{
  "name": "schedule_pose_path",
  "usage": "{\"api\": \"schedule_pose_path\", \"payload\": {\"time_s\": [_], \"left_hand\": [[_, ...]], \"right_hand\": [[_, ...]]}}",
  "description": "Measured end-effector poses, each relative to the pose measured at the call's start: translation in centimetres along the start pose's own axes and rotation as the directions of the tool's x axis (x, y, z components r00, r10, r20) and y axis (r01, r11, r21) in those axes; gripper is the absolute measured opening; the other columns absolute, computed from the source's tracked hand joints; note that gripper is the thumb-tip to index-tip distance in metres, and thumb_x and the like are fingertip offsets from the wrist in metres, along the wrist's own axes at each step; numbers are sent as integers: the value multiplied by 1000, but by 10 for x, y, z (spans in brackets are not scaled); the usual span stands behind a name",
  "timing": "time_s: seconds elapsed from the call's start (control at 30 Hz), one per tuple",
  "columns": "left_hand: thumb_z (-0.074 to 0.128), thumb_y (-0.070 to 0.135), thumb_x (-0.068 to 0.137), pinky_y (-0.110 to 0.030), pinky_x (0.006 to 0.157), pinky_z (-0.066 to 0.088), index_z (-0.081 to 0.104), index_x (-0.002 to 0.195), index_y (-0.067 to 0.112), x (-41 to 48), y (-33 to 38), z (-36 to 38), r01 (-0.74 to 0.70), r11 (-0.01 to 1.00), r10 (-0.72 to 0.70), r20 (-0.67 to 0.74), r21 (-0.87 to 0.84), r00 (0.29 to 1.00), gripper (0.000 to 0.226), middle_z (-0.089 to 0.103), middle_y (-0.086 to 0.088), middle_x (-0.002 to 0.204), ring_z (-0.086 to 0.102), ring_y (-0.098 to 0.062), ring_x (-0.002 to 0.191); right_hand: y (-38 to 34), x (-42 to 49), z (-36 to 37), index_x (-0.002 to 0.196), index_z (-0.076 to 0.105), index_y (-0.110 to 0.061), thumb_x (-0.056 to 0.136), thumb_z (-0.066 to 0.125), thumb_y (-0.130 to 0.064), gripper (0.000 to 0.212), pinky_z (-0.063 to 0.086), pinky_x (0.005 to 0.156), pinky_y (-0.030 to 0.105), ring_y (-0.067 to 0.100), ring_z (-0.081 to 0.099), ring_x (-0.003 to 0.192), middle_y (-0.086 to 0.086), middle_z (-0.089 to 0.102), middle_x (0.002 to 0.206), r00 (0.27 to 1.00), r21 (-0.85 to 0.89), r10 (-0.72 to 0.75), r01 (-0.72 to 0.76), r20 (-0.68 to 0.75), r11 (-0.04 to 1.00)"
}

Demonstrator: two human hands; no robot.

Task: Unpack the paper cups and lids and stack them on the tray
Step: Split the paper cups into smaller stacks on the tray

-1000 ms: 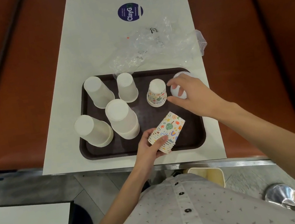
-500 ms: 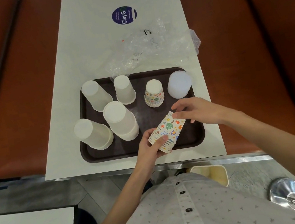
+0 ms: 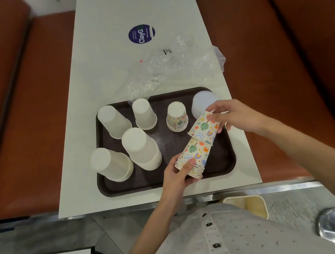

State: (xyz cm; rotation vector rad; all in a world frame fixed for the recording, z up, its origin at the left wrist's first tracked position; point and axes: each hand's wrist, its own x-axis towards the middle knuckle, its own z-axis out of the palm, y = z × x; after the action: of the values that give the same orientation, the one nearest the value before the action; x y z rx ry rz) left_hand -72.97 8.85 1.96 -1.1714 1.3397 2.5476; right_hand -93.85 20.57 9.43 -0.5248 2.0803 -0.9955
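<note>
Stack of printed cups above near-right part of tray, rims clasped in left hand. Loose cup touching stack's far end, pinched by right hand. On tray: inverted cup at far middle, lids at far-right corner, white cups upside down across left half.

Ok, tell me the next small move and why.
Probably pull the colourful printed paper cup free with the right hand and set it upside down over the matching printed cup on the dark brown tray. It sits half off the nested stack of printed cups the left hand grips.
</note>
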Motion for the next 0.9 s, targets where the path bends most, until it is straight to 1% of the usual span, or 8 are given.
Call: {"api": "schedule_pose_path", "payload": {"time_s": [0.1, 0.2, 0.3, 0.4, 0.5, 0.57, 0.77, 0.9], "left_hand": [[78, 33, 72, -51, 86, 57, 59, 118, 8, -3, 5, -1, 15, 999, -15, -3, 35, 1000, 56, 72, -15, 110, 70, -29, 99], [73, 41, 76, -40, 69, 59, 60, 116, 5, -8, 11, -1, 28, 999, -27, -6, 38, 1000, 56, 72, -20, 108, 69, -35, 98], [67, 45, 74, -37, 63, 58, 58, 118, 3, -11, 16, -1, 26, 999, -25, -2, 26, 1000, 61, 69, -25, 111, 64, -45, 105], [65, 41, 76, -39, 66, 59, 57, 118, 2, -12, 19, -2, 7, 999, -7, 10, 37, 1000, 57, 70, -22, 110, 66, -41, 103], [71, 43, 72, -39, 70, 57, 58, 116, 3, -14, 21, -2, -3, 999, 2, 24, 38, 1000, 61, 72, -19, 108, 69, -32, 97], [73, 45, 68, -38, 72, 57, 58, 118, 2, -17, 19, -4, -2, 999, 1, 35, 37, 999, 67, 73, -17, 108, 70, -30, 95], [74, 54, 56, -36, 66, 57, 59, 118, 4, -26, 10, -6, 24, 999, -25, 33, 33, 999, 82, 72, -20, 107, 70, -29, 91], [74, 51, 61, -35, 63, 57, 59, 119, 4, -30, 2, -8, 42, 999, -43, 11, 10, 999, 77, 72, -20, 108, 70, -28, 91]], "right_hand": [[-14, 4, -12, 118, 61, -19, 92, 67, -26, 28, 44, 49, 16, 18, 68, 67, 3, 67, 107, 988, -23, -91, 89, -121, 996], [-27, 12, -13, 122, 58, -21, 88, 73, -24, 37, 46, 52, 14, 18, 66, 67, 1, 61, 112, 959, -51, -197, 190, -205, 980], [-40, 24, -4, 127, 57, -18, 83, 78, -20, 48, 45, 57, 11, 9, 60, 70, -2, 59, 114, 931, -129, -284, 260, -230, 957], [-47, 39, 10, 128, 57, -18, 79, 80, -21, 54, 42, 73, 17, 7, 54, 83, -1, 59, 121, 915, -264, -360, 307, -185, 915], [-48, 51, 20, 127, 57, -17, 77, 81, -23, 56, 47, 86, 29, 17, 58, 103, 2, 60, 124, 919, -387, -377, 309, -113, 869], [-48, 55, 26, 128, 57, -16, 77, 80, -24, 57, 47, 93, 31, 21, 58, 112, 4, 60, 125, 922, -440, -378, 308, -79, 843], [-43, 62, 44, 133, 53, -18, 81, 76, -26, 57, 46, 96, 35, 23, 53, 117, 6, 54, 129, 953, -566, -304, 263, 23, 781], [-40, 67, 52, 134, 52, -18, 82, 75, -24, 57, 47, 94, 36, 26, 55, 114, 7, 53, 127, 959, -595, -279, 248, 41, 765]]}}
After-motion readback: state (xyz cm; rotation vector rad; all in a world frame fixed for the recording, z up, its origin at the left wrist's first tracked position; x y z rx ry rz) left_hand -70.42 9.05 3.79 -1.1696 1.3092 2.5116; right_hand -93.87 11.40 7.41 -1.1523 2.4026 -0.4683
